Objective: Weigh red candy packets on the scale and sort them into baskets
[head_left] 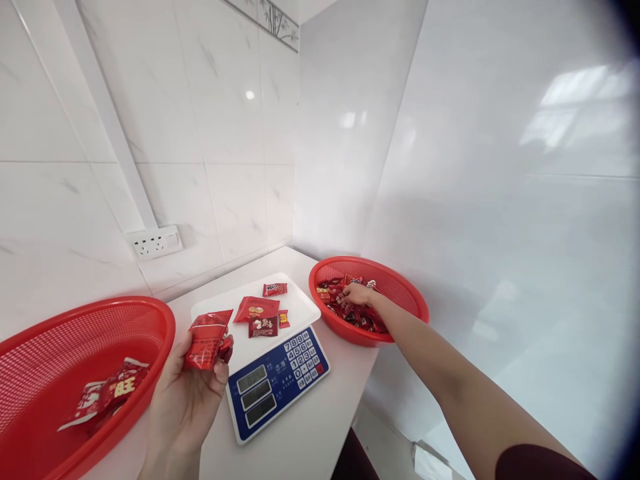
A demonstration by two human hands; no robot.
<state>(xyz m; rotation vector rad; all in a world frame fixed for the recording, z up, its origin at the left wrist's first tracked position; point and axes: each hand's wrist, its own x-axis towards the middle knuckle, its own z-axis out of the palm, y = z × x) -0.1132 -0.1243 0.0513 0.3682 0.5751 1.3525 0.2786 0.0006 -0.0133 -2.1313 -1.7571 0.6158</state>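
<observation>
My left hand (193, 393) is closed around red wrapped snack packets (207, 340), one large and a smaller one by the fingertips. It is beside the white tray (305, 310) of a digital scale (277, 383). Lying on the tray are a flat red packet (255, 309), a dark red packet (263, 326), a small red and yellow sweet (284, 319) and another small red sweet (275, 289). My right hand (356, 294) reaches into the right red basket (405, 293), fingers curled down among many wrapped sweets (367, 319). What its fingertips grip is hidden.
At the left stands a larger red basket (150, 313) with a few red packets (113, 393) inside. Tiled walls meet behind the white table (305, 427), and a socket (155, 243) is on the left wall. The table's right edge runs below the right basket.
</observation>
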